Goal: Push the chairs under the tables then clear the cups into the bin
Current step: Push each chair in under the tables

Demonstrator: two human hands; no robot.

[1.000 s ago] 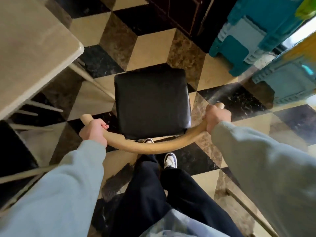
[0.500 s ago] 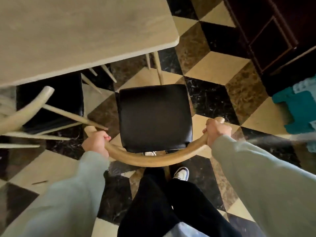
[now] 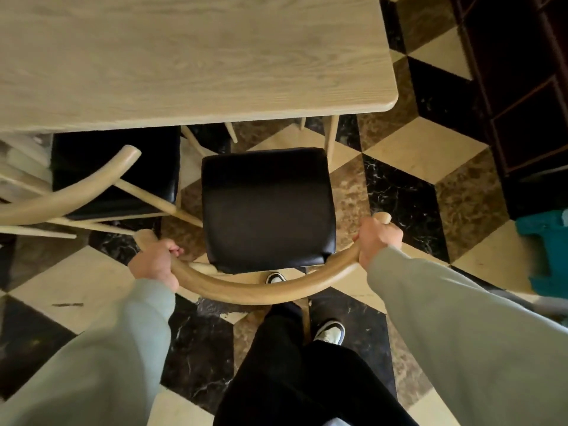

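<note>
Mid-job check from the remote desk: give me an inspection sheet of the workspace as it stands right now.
Surface: light wood-grain table, nothing seen on its visible top.
Job's things: black-cushioned chair with curved wooden backrest, seat not yet under the table edge; second matching chair on its left, seat partly under. No cups or bin seen.
Clutter: teal plastic object at right edge, blurred.
Grippers: left hand and right hand each grip an end of the backrest.
Cables: nothing seen.
Surroundings: checkered marble floor; dark wooden cabinet at right.
</note>
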